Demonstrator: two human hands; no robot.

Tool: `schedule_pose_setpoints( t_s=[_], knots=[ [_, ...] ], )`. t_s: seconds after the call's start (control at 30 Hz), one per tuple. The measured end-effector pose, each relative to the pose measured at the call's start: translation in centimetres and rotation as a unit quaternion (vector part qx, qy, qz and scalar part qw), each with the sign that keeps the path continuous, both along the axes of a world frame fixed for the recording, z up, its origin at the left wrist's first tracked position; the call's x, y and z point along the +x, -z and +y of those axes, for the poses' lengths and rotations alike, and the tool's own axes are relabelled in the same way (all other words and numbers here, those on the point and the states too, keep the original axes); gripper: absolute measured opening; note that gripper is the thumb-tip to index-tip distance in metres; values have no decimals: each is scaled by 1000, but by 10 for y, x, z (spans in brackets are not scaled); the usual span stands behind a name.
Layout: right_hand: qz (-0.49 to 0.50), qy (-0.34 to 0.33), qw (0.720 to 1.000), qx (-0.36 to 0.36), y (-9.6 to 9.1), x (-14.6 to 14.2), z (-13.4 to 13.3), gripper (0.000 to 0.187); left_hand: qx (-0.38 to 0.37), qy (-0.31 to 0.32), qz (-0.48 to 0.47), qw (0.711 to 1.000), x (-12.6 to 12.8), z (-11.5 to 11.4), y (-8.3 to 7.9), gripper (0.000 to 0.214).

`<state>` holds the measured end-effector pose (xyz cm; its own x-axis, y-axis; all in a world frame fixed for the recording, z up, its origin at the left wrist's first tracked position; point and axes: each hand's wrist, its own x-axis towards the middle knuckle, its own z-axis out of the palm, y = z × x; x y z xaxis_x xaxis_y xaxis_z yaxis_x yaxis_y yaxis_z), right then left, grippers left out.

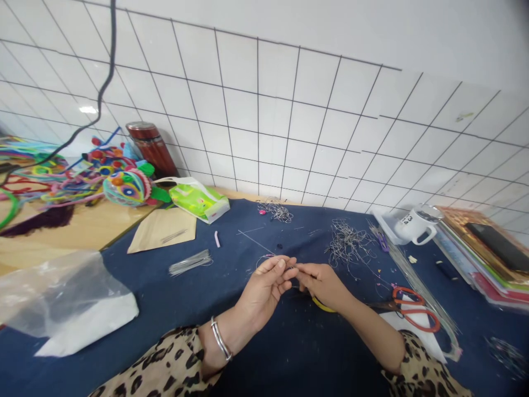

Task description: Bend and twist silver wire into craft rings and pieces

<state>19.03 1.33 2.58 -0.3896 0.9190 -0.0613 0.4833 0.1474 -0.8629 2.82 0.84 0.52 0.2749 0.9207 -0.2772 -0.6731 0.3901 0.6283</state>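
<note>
Fingertip to fingertip, my two hands meet over the dark blue cloth (231, 314). My left hand (268, 286) pinches a thin wire (258, 244) that sticks out toward the upper left, with a few tiny pink beads (268, 256) close to the fingers. The fingers of my right hand (322, 284) are closed at the same spot, seemingly on the wire's other part; the exact grip is too small to make out. Under my right hand shows a curved yellow handle (323, 305); the rest of that tool is hidden.
Tangled wire (351, 242) and red-handled scissors (417, 311) lie to the right, near a white mug (419, 225). On the left are a wire bundle (190, 262), a plastic bag (61, 292), a green packet (198, 198) and a red flask (152, 149). The tiled wall (276, 121) rises behind.
</note>
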Motion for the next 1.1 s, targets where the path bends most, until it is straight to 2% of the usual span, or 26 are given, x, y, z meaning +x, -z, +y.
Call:
schedule_pose_setpoints(
  t_s=[0.1,0.17,0.33,0.53,0.67,0.87,1.1],
  knots=[
    [8,-22,999,-41,-2,-2,-1,37,-1,6,-8,1000,0,-1,-1,14],
    [-3,-36,999,-35,-3,-3,-2,36,1,9,-7,1000,1,-1,-2,14],
    [-91,-36,993,72,-7,0,-1,37,36,1,47,998,-2,2,-5,19],
    [-224,-17,959,173,-6,8,2,32,63,-52,58,995,-13,10,-13,27],
    [-286,-20,935,210,-3,10,2,29,69,-63,25,995,-18,16,-16,31],
    [-356,-14,894,273,3,12,4,32,68,-92,24,993,-24,27,-9,29],
    [-376,-12,878,294,7,15,4,30,77,-115,42,989,-26,33,-6,27]
  ],
)
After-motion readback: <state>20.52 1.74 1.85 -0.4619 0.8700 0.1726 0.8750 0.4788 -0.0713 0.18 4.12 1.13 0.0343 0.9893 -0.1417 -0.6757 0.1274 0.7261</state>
